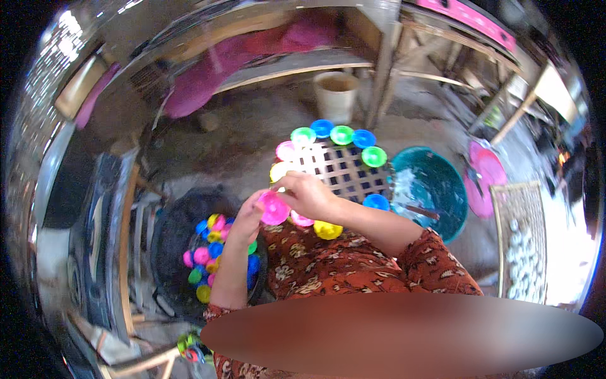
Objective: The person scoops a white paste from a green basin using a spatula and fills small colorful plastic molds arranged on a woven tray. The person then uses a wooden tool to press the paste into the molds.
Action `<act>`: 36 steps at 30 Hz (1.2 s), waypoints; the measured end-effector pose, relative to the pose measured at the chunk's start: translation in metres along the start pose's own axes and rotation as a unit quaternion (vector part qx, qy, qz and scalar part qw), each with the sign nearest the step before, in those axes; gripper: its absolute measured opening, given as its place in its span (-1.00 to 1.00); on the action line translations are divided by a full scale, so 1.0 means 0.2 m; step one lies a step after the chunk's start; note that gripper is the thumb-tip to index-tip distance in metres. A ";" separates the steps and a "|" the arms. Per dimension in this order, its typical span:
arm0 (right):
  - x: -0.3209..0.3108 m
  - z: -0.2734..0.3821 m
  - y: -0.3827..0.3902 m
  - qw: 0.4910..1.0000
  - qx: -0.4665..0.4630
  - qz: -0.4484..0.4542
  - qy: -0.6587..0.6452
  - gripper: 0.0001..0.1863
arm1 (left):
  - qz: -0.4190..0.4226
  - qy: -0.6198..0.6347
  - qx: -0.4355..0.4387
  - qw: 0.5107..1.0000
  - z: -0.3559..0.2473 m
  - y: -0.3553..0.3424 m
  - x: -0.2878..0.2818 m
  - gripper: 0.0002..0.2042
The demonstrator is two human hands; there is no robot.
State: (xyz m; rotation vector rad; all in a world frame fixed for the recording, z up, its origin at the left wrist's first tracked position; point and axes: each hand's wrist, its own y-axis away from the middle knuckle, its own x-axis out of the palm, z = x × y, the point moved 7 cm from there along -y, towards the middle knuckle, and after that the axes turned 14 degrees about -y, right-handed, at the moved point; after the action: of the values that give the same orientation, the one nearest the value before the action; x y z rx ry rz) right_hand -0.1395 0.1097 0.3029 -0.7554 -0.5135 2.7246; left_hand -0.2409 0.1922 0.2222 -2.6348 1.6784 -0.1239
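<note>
a wooden bench (303, 73) with pink cloth (237, 60) under it spans the upper left and top of the frame. at the lower middle is the person's rust-red flowered clothing (328, 268). left of it sits a black tub (169, 252) holding a pile of small cups (201, 255) in pink, blue, yellow and green. near the centre lies a lattice tray (336, 172) — small bright cups (374, 157) stand around its edge, in blue, green, pink and yellow. just right of the tray is a teal basin (451, 177) with whitish liquid in it. a screen rack (524, 202) bearing pale round lumps (522, 262) is at the right, and a whitish bucket (336, 100) stands at top centre.

both hands are left of centre, over the tray's near left edge. the left hand (250, 218) is partly closed, with its fingers on the side of a pink cup (275, 209). the right hand (309, 196) is bent inward, fingertips drawn together by the cup's upper rim — whether they grip anything, i cannot tell.
</note>
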 end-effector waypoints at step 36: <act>-0.92 -0.49 0.72 0.935 0.236 -0.179 0.196 -0.73 | 0.048 -0.535 0.025 0.843 0.39 -0.68 0.61 -0.78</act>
State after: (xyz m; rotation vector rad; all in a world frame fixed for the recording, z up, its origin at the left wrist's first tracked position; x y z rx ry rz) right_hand 0.0424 -0.0588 0.2483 -0.9262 0.0914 2.1479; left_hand -0.0614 0.1369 0.1591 -1.8583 1.2848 1.0656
